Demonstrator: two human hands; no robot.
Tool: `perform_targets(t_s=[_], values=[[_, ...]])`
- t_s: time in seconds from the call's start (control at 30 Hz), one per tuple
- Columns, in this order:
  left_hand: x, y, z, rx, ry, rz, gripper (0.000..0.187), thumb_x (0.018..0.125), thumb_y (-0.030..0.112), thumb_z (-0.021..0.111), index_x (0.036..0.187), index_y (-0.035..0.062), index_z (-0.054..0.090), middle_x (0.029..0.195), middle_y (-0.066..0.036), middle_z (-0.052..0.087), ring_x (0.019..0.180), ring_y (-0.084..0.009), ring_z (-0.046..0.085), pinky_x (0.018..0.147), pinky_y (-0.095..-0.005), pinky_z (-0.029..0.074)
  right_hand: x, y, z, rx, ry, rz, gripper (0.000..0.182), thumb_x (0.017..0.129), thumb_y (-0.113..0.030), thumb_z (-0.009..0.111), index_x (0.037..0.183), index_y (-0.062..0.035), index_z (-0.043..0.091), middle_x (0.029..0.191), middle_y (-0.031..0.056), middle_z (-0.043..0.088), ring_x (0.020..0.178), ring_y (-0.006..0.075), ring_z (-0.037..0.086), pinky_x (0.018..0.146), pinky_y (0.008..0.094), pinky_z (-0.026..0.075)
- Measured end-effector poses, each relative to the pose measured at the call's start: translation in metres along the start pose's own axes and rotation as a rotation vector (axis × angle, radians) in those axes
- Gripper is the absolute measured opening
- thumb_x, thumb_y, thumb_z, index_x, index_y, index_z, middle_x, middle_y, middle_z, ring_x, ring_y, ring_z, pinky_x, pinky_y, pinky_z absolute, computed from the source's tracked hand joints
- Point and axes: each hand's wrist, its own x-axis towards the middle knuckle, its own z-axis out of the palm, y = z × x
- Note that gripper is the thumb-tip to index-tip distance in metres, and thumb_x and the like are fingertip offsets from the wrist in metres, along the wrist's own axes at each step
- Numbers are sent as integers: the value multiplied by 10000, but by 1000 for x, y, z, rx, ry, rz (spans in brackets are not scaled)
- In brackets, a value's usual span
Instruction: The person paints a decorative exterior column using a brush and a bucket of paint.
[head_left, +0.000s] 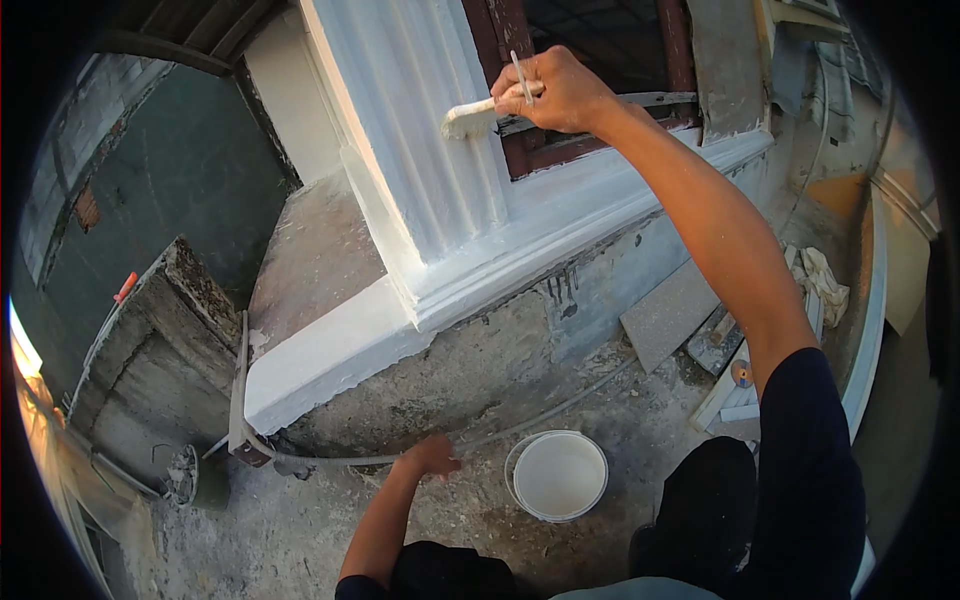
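My right hand (562, 92) is raised and closed around a paintbrush (478, 117). The brush's bristles meet the white-painted, grooved pillar (425, 150) beside the window. A thin pale stick (521, 78) also shows between the fingers of that hand; I cannot make out what it is. Low down on the left, my left hand (430, 457) hangs over the concrete floor with its fingers loosely bent, and no object shows in it. Near it on the floor stands a white bucket (560, 476) with pale contents, probably paint.
A white ledge (590, 220) runs below the dark red window frame (680, 50). A grey hose (520, 428) curves along the wall's foot. At left stand a concrete slab (165, 350) and a small rubble bucket (210, 485). Boards (670, 318) lie at right.
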Motion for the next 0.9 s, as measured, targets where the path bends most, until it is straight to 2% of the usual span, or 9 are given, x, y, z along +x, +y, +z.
perform_targets(t_s=[0.03,0.07,0.13,0.23,0.43,0.5,0.67,0.77,0.9], values=[[0,1,-1,-6,1,7,397,877,347,590,741,2,732,702,-64,726,785,-217,710,830,-354,544,26,-12,-20,-39,-3,69,171,845,-184,747,923,-34,721,782,147,708,704,217,686,669,307,527],[1,0,-2,-6,-4,7,399,875,347,590,740,-1,730,706,-65,727,790,-219,711,833,-355,545,51,0,-25,-98,130,-80,191,852,-193,745,898,-11,711,737,130,688,653,193,669,679,312,544],[4,-1,-2,-8,-21,9,404,873,348,590,739,-7,727,713,-67,729,800,-223,713,840,-355,545,93,-23,-56,-25,203,26,148,788,-127,753,803,6,691,728,141,689,672,163,633,625,339,492],[4,0,-2,-13,-14,-5,408,869,357,587,736,-1,730,713,-71,728,816,-226,715,853,-351,544,131,-30,-65,-82,354,-89,147,795,-131,740,779,1,678,714,154,680,650,233,647,623,361,497],[13,-2,2,-5,-17,28,399,864,356,587,716,17,734,697,-64,725,838,-236,713,869,-349,539,121,-8,-10,-256,530,-526,171,828,-128,681,741,8,624,732,199,651,683,391,624,633,419,492],[15,-2,1,9,-29,27,398,865,356,586,712,19,736,708,-66,728,850,-236,712,873,-351,537,67,-10,26,-304,413,-542,219,785,-98,772,955,18,694,877,91,702,797,229,654,711,341,561],[13,-10,6,24,-27,45,386,860,350,596,709,25,740,736,-81,732,857,-239,709,871,-357,534,-43,-47,60,-212,44,-397,237,738,-20,781,948,22,680,967,131,691,848,270,656,740,355,565],[10,-8,2,6,-1,60,378,852,348,607,717,21,740,741,-96,731,826,-247,712,850,-358,539,-26,-56,34,-117,125,-355,221,752,-25,784,943,19,681,906,134,699,791,266,672,696,349,569],[9,-4,0,-27,7,72,377,847,351,612,756,7,737,730,-106,727,794,-255,715,821,-354,545,111,-53,-24,-323,612,-641,187,826,-114,759,982,-41,685,893,98,705,757,254,678,657,315,561]])
